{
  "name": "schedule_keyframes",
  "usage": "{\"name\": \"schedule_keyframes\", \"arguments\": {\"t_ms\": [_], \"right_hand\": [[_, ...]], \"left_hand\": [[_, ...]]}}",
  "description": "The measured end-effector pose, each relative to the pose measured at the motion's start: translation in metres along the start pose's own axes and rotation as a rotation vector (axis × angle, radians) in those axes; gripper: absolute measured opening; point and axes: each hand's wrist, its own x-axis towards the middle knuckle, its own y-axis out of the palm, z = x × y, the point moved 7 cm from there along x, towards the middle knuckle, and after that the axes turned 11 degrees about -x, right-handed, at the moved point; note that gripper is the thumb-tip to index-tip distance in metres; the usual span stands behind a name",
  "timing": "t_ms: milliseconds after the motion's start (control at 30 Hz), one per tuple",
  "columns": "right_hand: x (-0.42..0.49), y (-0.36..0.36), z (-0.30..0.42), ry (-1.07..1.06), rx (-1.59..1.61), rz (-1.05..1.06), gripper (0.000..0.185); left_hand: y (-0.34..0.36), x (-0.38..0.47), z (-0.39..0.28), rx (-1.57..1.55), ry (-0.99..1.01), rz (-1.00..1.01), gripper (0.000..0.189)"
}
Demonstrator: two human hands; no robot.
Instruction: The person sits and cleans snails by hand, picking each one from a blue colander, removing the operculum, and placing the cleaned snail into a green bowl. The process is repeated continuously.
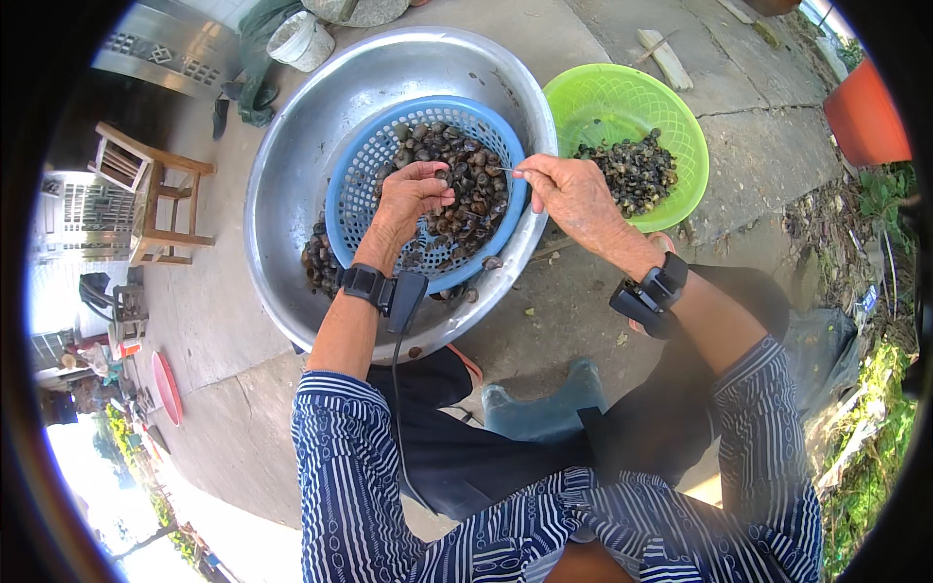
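Observation:
Over a blue plastic colander (337, 191) full of dark snails (474, 157), my left hand (413, 198) pinches one snail (442, 175) between thumb and fingers. The colander rests inside a wide metal basin (291, 146), with more snails (318, 259) lying between the two. My right hand (572, 197), above the basin's right rim, grips a thin metal pick (505, 169) whose tip points left towards the snail, apart from it. Right of the basin, a lime-green plastic basket (689, 157) holds a heap of small dark and yellowish pieces (630, 171), probably snail meat.
A blue-green plastic stool (543, 408) stands between my legs. Beyond the metal basin is a white bucket (300, 42). To the left are a wooden chair (164, 197) and a red round lid or basin (167, 388). A piece of wood (665, 60) lies behind the basket.

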Motion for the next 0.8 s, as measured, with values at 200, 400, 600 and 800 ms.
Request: {"name": "schedule_keyframes", "arguments": {"t_ms": [200,400,600,800], "right_hand": [[-0.008,0.022,0.028,-0.181,-0.164,-0.036,0.015],[-0.010,0.025,0.039,-0.281,-0.288,-0.057,0.013],[-0.009,0.031,0.029,-0.246,-0.393,-0.010,0.010],[-0.009,0.031,0.032,-0.365,-0.207,0.105,0.012]], "left_hand": [[0.039,-0.062,-0.013,0.149,0.131,-0.013,0.034],[0.057,-0.085,-0.025,0.381,0.281,-0.098,0.035],[0.065,-0.080,-0.024,0.444,0.327,-0.083,0.034],[0.047,-0.072,-0.026,0.367,0.302,-0.078,0.033]]}}
